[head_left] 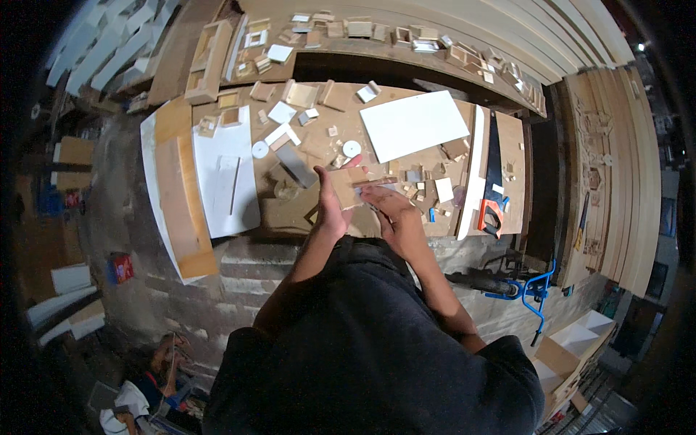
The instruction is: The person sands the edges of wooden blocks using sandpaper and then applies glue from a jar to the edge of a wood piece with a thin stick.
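Note:
Just past the table's near edge, my left hand (332,212) grips a small pale wooden board (346,191), thumb up along its left side and fingers behind it. My right hand (397,209) comes in from the right, its fingers closed against the board's right side. A narrow brown wooden strip (375,182) shows just above the right fingertips; whether it is held or lies behind is unclear. Small wood offcuts (417,190) are scattered beyond and to the right of my right hand. A white disc (351,148) lies beyond the board.
The worktable (275,214) carries a large white panel (415,125), a handsaw (493,174) with an orange handle, and long boards (177,185) at left. Small wooden models (359,28) line the back shelf. Right of the table stand stacked planks (616,167) and a blue bike frame (536,290).

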Demonstrator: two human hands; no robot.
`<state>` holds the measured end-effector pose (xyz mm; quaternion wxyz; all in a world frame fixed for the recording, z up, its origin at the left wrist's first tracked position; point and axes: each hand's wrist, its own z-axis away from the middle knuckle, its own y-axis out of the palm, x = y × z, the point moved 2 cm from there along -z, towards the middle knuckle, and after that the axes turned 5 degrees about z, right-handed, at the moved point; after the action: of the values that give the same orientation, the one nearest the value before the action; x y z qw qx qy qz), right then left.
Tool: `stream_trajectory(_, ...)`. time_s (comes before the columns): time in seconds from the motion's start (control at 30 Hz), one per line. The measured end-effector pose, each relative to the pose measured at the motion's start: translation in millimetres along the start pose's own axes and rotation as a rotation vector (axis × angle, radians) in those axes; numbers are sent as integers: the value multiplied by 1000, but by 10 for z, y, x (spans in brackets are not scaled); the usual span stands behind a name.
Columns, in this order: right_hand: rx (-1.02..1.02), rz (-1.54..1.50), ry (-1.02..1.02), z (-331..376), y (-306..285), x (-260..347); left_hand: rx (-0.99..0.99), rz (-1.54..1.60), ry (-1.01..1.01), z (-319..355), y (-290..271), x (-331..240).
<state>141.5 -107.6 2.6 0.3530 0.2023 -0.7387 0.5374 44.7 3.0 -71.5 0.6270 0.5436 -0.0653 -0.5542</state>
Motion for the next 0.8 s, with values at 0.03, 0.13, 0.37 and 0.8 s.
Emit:
stream_trajectory(0.03, -7, 18, 34, -12, 40, 55, -36, 4, 13, 0, -90, 1)
stream_trajectory(0.13, 6, 15, -105, 4, 177, 245, -86, 144, -23, 58, -204, -78)
stream_trajectory(0.37, -73, 105, -101, -117, 600, 201, -314, 367, -46, 66, -468, -273)
stream_trajectory(0.8, -32, 28, -7, -298, 659, 514, -78, 31, 195, 424, -612, -800)
